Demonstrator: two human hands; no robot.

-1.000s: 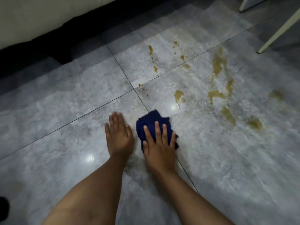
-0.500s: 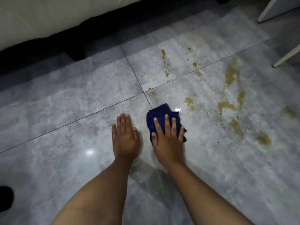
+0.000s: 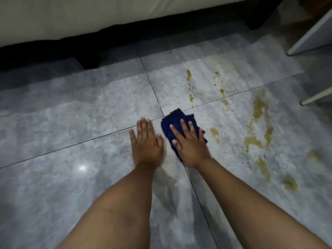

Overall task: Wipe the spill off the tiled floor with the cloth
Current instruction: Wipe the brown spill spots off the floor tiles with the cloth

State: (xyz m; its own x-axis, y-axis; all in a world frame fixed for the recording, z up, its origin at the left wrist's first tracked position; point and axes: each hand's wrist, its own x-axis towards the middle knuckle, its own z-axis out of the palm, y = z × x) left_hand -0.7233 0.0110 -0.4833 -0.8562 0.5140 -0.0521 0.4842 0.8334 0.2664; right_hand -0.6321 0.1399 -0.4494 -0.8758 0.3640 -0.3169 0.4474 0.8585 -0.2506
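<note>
Partly, right hand [image 3: 191, 147] hides the blue cloth [image 3: 177, 118].

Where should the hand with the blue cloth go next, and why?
Probably a short slide to the right. The right hand presses the blue cloth flat on the tiled floor, and the nearest brown spill patch lies just beside it, unwiped, with more stains beyond. The left hand just braces.
</note>
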